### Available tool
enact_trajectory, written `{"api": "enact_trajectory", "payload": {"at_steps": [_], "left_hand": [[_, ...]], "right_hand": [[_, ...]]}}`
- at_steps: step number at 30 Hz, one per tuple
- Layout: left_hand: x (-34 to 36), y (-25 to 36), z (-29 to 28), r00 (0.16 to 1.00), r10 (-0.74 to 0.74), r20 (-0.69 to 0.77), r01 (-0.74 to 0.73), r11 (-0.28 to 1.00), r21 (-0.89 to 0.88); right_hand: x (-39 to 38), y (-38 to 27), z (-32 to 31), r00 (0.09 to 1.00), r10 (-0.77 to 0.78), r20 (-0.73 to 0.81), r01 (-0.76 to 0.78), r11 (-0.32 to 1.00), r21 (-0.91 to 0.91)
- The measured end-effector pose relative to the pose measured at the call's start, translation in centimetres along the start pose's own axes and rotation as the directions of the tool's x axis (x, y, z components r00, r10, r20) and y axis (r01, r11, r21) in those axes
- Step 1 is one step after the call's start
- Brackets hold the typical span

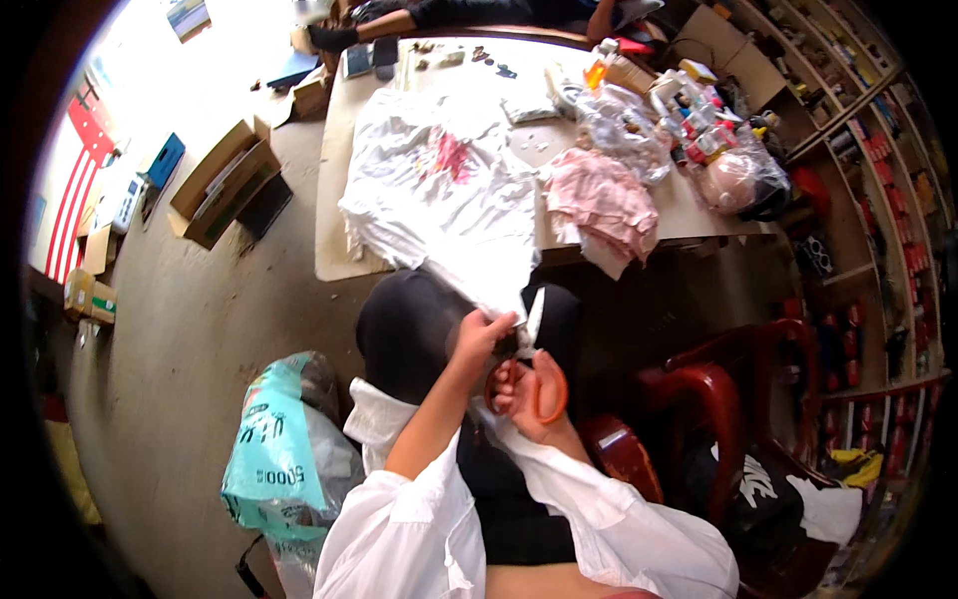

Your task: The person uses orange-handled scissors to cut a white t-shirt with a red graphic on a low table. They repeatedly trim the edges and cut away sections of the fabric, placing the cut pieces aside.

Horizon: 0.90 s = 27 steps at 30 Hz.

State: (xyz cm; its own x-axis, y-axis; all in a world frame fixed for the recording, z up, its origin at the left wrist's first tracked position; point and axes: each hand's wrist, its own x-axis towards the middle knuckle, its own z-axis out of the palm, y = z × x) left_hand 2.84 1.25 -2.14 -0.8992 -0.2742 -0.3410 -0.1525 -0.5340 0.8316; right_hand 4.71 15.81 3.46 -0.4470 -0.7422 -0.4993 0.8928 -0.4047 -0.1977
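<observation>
My right hand [528,397] is closed around the orange handles of a pair of scissors [537,317], whose blades point away from me and look parted. Just left of the blades, my left hand [481,339] pinches the near end of a white cloth [429,215], which looks like a shirt with a pink-red print. From my fingers the cloth runs over my knees and up onto the table [334,235], where most of it lies spread out and crumpled. Whether the blades touch the cloth is too small to tell.
A crumpled pink cloth [603,205] hangs over the table's near edge. Behind it lie clear plastic bags [624,130] and bottles [699,115]. A dark red wooden chair [709,384] stands at my right, a teal-and-clear plastic bag [284,439] at my left. Cardboard boxes [228,175] sit on the floor.
</observation>
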Motion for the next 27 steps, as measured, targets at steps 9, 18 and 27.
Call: {"api": "enact_trajectory", "payload": {"at_steps": [9,18,27], "left_hand": [[-2.1,3.1,0.3,0.986,-0.128,0.105,0.146,0.973,-0.179],[-0.9,1.9,0.7,0.996,-0.061,-0.071,0.055,0.995,-0.080],[-1.7,3.5,1.1,0.974,-0.215,-0.073,0.211,0.976,-0.061]], "right_hand": [[1.4,-0.1,1.1,0.993,-0.064,0.095,0.083,0.974,-0.213],[1.5,-0.8,1.0,0.997,-0.078,0.014,0.079,0.967,-0.244],[-0.2,0.7,2.7,0.993,0.020,0.120,0.000,0.986,-0.167]]}}
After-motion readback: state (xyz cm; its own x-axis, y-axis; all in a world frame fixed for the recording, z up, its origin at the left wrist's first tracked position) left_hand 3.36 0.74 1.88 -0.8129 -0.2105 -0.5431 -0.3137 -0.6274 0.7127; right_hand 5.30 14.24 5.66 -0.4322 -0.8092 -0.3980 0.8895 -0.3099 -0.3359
